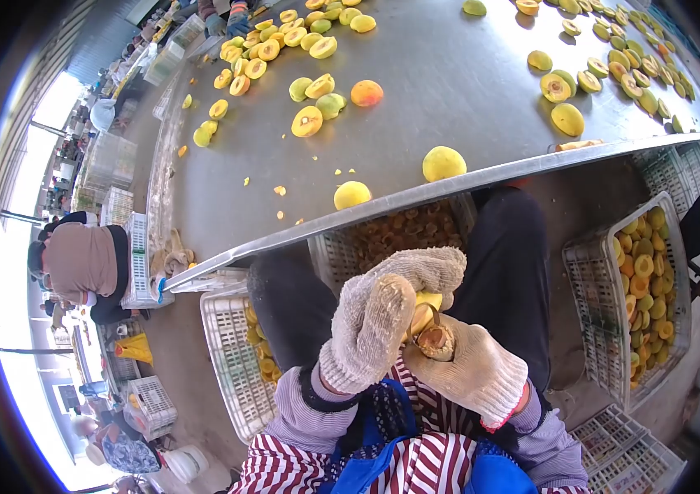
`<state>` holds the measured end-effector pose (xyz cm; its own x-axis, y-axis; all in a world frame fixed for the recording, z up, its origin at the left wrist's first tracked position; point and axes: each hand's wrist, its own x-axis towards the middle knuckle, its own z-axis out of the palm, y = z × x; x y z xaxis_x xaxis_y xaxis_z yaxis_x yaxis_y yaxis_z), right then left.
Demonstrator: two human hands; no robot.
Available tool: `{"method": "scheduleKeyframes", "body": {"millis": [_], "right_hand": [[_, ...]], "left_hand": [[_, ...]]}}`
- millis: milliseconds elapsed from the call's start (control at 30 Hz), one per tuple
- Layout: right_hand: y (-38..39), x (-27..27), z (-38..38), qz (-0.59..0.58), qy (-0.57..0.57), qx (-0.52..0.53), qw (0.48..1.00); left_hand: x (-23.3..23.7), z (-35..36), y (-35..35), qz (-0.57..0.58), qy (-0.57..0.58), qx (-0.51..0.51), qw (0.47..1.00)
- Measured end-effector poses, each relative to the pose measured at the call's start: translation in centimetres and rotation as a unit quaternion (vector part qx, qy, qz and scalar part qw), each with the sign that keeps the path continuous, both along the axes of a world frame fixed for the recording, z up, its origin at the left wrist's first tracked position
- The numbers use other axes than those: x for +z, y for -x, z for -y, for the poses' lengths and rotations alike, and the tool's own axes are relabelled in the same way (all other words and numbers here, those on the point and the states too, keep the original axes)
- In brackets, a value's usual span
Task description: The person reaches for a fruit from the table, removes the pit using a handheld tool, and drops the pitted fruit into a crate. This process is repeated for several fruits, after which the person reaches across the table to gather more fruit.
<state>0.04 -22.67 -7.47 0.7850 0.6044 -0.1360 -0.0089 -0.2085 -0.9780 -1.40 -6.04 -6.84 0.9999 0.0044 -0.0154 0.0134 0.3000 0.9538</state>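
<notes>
Both my hands wear pale, dirty knit gloves and meet over my lap. My left hand (pixel 391 309) is closed around a yellow peach (pixel 425 303), which shows only in part between the gloves. Right against it, my right hand (pixel 481 366) is closed on a tool with a round, worn brown end (pixel 435 339); the rest of the tool is mostly hidden by the glove and fruit. Nearest on the table edge are two whole-looking yellow peaches, one on the left (pixel 352 194) and one on the right (pixel 444 164).
Cut peaches (pixel 272 45) lie scattered on the metal table (pixel 448 90). Beneath its edge, a crate (pixel 329 262) holds brown pits. Crates of peach halves stand on the left (pixel 239 370) and right (pixel 597 305). Other people work on the left, one in a brown top (pixel 82 257).
</notes>
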Motion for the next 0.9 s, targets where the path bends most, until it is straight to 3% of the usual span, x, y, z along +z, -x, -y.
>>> {"method": "scheduleKeyframes", "body": {"millis": [67, 133, 167, 233, 267, 300, 333, 400, 433, 467, 500, 533, 567, 600, 667, 733, 800, 867, 900], "right_hand": [[0.0, -0.2, -0.1, -0.02, 0.018, 0.019, 0.999], [0.0, -1.0, -0.2, -0.039, 0.036, 0.039, 0.998], [0.1, -1.9, -0.1, -0.093, 0.003, 0.048, 0.995], [-0.4, -1.8, 0.1, -0.146, -0.031, 0.053, 0.987], [-1.3, -0.4, 0.3, -0.274, -0.033, 0.065, 0.959], [-1.9, 0.6, 0.5, -0.398, -0.036, 0.073, 0.914], [-2.1, 1.2, 0.7, -0.398, -0.037, 0.069, 0.914], [-2.5, 2.0, 0.9, -0.448, -0.11, 0.042, 0.886], [-2.5, 1.6, 1.0, -0.447, -0.11, 0.041, 0.887], [-2.5, 0.8, 1.1, -0.471, -0.116, 0.09, 0.87], [-2.4, 0.3, 1.2, -0.495, -0.121, 0.139, 0.849], [-2.1, 0.1, 1.3, -0.497, -0.12, 0.14, 0.848], [-1.8, 0.0, 1.4, -0.519, -0.133, 0.147, 0.831], [-1.6, -0.1, 1.5, -0.539, -0.146, 0.153, 0.815], [-1.4, -0.6, 1.8, -0.545, -0.172, 0.172, 0.802], [-0.7, -1.4, 1.9, -0.551, -0.202, 0.188, 0.788], [0.3, -2.2, 1.7, -0.588, -0.297, 0.175, 0.731], [0.5, -2.9, 1.8, -0.588, -0.305, 0.155, 0.733], [0.2, -3.8, 2.0, -0.623, -0.328, 0.209, 0.679]], "left_hand": [[0.7, -0.2, -0.5, -0.005, -0.011, 0.002, 1.0], [2.0, -0.9, -1.6, 0.034, -0.262, -0.076, 0.961], [2.7, -0.7, -1.7, -0.03, -0.27, -0.087, 0.958], [3.2, -0.9, -2.0, -0.078, -0.215, -0.098, 0.969], [3.3, -0.8, -2.1, -0.125, -0.156, -0.108, 0.974], [2.3, -0.8, -2.3, 0.019, -0.283, -0.082, 0.956], [2.5, 0.0, -1.9, 0.02, -0.282, -0.086, 0.955], [2.8, 1.9, -0.3, 0.02, -0.296, 0.065, 0.953], [2.3, 2.3, 0.0, -0.032, -0.23, 0.095, 0.968], [2.1, 1.8, -0.3, -0.031, -0.229, 0.096, 0.968], [2.0, 0.8, -0.9, -0.049, -0.191, 0.028, 0.98], [2.0, 0.2, -1.2, -0.068, -0.151, -0.038, 0.985], [2.4, 0.2, -1.4, -0.14, -0.142, -0.059, 0.978], [2.6, 0.1, -1.6, -0.141, -0.142, -0.059, 0.978], [2.9, 0.0, -1.8, -0.071, -0.246, -0.109, 0.961], [2.9, -0.2, -1.9, -0.02, -0.258, -0.105, 0.96], [2.4, -0.5, -2.3, 0.175, -0.295, -0.119, 0.932], [2.0, -0.4, -2.6, 0.174, -0.288, -0.113, 0.935], [1.2, -0.3, -3.0, 0.225, -0.242, -0.103, 0.938]]}}
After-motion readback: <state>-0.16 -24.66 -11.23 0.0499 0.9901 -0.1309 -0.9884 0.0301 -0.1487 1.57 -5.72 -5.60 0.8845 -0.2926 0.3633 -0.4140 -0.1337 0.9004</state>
